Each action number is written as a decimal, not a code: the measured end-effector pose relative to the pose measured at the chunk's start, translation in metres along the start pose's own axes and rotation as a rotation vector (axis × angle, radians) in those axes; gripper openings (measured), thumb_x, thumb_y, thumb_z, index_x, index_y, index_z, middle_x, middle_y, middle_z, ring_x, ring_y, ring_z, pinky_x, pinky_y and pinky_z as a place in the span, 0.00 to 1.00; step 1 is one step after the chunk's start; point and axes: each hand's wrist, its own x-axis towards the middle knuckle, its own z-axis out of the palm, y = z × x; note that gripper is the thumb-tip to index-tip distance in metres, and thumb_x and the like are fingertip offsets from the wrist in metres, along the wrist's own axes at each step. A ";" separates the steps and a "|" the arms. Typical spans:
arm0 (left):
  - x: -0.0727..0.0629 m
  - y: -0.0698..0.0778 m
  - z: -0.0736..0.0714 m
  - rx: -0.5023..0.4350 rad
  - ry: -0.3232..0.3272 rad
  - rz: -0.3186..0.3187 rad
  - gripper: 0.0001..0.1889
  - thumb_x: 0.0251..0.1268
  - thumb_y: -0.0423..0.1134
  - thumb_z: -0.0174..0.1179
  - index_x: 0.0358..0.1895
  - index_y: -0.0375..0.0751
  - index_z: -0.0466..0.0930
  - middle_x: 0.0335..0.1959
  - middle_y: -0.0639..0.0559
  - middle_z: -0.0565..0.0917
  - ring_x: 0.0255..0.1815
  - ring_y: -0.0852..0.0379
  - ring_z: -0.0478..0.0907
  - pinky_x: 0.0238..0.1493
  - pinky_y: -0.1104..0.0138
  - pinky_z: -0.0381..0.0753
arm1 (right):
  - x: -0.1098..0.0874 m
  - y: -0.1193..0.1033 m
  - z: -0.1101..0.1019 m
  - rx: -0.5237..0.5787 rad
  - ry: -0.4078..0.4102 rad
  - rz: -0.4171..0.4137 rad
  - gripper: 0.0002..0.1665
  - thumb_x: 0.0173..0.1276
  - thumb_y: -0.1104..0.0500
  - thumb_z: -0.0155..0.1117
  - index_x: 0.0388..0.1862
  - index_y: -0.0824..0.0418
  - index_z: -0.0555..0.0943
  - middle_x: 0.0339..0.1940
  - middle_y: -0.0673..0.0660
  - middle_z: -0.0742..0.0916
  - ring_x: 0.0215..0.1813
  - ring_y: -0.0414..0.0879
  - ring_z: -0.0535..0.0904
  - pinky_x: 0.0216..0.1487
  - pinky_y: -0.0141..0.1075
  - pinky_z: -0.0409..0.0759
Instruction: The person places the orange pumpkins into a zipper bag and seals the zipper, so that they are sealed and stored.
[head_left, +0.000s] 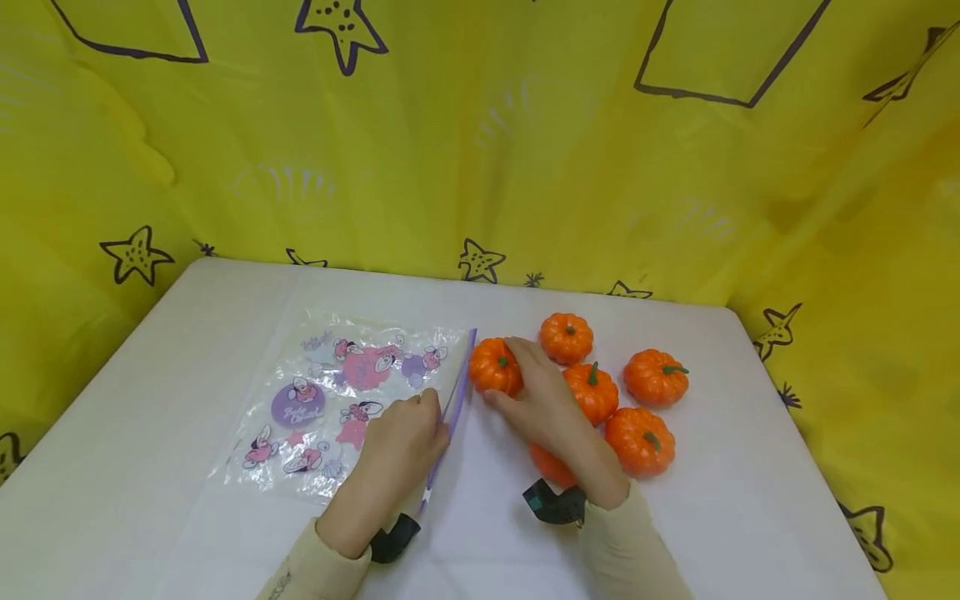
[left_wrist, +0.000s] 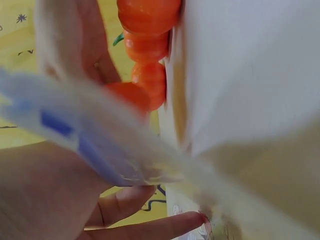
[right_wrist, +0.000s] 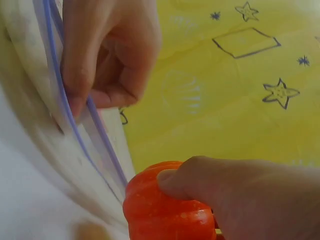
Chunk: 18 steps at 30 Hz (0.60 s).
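Note:
A clear zip bag (head_left: 251,400) printed with pink and purple cartoon figures lies flat on the table. My left hand (head_left: 401,437) pinches the upper layer near its purple zip edge (head_left: 435,471). In the right wrist view the two purple strips stand apart, so the mouth gapes, with the left thumb between them. My right hand (head_left: 547,408) grips a small orange toy pumpkin (head_left: 491,367) right at the far end of that mouth. The thumb lies on the pumpkin's side (right_wrist: 165,215) in the right wrist view.
Several more orange pumpkins with green stems are grouped on the right, including one at the back (head_left: 566,337), one at the far right (head_left: 655,377) and one partly under the right forearm (head_left: 551,467). A yellow patterned curtain (head_left: 450,150) borders the white table (head_left: 480,542).

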 end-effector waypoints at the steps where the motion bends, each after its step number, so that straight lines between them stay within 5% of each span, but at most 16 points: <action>1: 0.000 0.000 0.000 0.003 0.011 0.011 0.13 0.56 0.34 0.65 0.26 0.39 0.67 0.15 0.47 0.72 0.13 0.49 0.72 0.12 0.62 0.70 | -0.001 -0.002 0.000 0.000 -0.003 -0.010 0.44 0.63 0.49 0.72 0.74 0.60 0.65 0.73 0.58 0.72 0.74 0.56 0.69 0.73 0.53 0.69; 13: 0.003 0.006 -0.009 -0.056 0.064 0.017 0.09 0.63 0.33 0.61 0.40 0.36 0.70 0.15 0.50 0.73 0.11 0.51 0.73 0.11 0.67 0.70 | 0.000 -0.006 0.012 -0.100 -0.029 -0.047 0.43 0.63 0.51 0.73 0.73 0.61 0.67 0.72 0.59 0.73 0.71 0.55 0.73 0.71 0.49 0.72; 18: 0.001 0.007 -0.008 -0.049 0.010 -0.005 0.17 0.64 0.30 0.59 0.56 0.28 0.76 0.27 0.39 0.86 0.23 0.41 0.84 0.23 0.56 0.85 | 0.000 -0.008 0.014 -0.079 -0.066 -0.033 0.43 0.62 0.51 0.73 0.73 0.59 0.67 0.72 0.59 0.73 0.70 0.56 0.74 0.70 0.49 0.73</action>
